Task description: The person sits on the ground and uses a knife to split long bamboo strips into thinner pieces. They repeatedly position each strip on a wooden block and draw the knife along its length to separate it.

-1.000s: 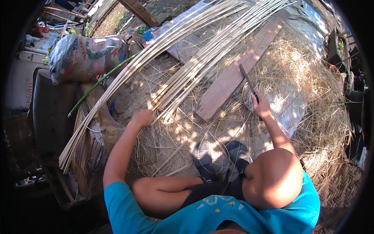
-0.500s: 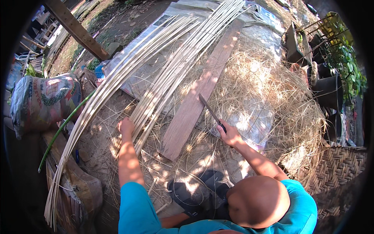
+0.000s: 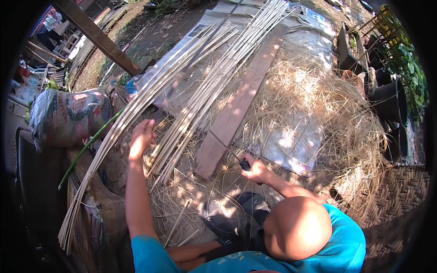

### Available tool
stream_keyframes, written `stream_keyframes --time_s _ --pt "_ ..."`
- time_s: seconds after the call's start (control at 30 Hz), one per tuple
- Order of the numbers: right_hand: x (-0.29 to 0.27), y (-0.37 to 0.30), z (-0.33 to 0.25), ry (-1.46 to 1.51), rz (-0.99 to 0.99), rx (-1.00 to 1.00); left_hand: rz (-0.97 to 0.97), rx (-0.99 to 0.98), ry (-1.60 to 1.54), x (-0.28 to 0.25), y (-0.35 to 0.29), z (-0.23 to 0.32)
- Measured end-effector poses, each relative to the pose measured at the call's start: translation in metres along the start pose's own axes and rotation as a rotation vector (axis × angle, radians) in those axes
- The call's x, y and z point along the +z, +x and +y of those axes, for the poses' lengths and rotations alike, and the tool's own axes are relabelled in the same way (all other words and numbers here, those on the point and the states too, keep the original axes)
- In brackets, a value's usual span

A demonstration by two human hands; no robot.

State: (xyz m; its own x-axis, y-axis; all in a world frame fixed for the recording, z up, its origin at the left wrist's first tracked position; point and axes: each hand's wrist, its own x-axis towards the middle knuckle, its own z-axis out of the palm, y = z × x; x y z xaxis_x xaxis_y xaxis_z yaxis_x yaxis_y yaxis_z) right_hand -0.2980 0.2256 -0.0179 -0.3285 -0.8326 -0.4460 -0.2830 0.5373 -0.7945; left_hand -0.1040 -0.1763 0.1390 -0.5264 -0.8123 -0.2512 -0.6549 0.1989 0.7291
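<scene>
Pale strips (image 3: pixel 214 88), main bunch, lie lengthwise on the plastic sheet (image 3: pixel 309 45), from approx. its far edge down past its L side, near ends on the ground. 2nd bunch (image 3: pixel 119 128) to the L, tied w/ a band, crosses the sheet's L edge & droops over a wood block (image 3: pixel 102 200). L hand (image 3: pixel 143 136) raised just beside near ends of both bunches, fingers bent, thumb side up; a dark thin strip (image 3: pixel 195 59) runs from next to it toward the sheet's far edge. Can't tell if L hand pinches that strip. R hand (image 3: pixel 256 170) wrapped tight around the handle of a knife (image 3: pixel 245 164), blade pointing up-L, tip over near end of a brown plank (image 3: pixel 241 102). Plank lies diag. R of main bunch, far end near the sheet's far edge. Shavings (image 3: pixel 318 104), big tangled heap, cover most of the sheet's R side, some loose bits around feet too. Printed sack (image 3: pixel 70 113) beyond the sheet's L edge, green stalk (image 3: pixel 86 151) btwn it & 2nd bunch. Woven mat (image 3: pixel 400 195) past the sheet's near R corner.
</scene>
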Motion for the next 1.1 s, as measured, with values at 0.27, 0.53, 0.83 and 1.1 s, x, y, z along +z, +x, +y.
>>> stream_keyframes --time_s 0.27,0.53,0.83,1.1 --pt "0.058 -0.053 -0.029 0.720 -0.599 0.075 -0.931 -0.045 0.224 0.165 0.019 -0.030" --pt "0.053 -0.053 -0.028 0.620 -0.620 0.206 -0.219 0.042 0.057 0.335 0.036 0.081" --pt "-0.011 0.036 -0.030 0.448 0.035 0.012 -0.089 0.053 0.039 0.358 0.059 0.089" --pt "0.021 0.011 -0.039 0.457 -0.236 -0.206 0.008 0.090 0.019 0.373 0.071 0.081"
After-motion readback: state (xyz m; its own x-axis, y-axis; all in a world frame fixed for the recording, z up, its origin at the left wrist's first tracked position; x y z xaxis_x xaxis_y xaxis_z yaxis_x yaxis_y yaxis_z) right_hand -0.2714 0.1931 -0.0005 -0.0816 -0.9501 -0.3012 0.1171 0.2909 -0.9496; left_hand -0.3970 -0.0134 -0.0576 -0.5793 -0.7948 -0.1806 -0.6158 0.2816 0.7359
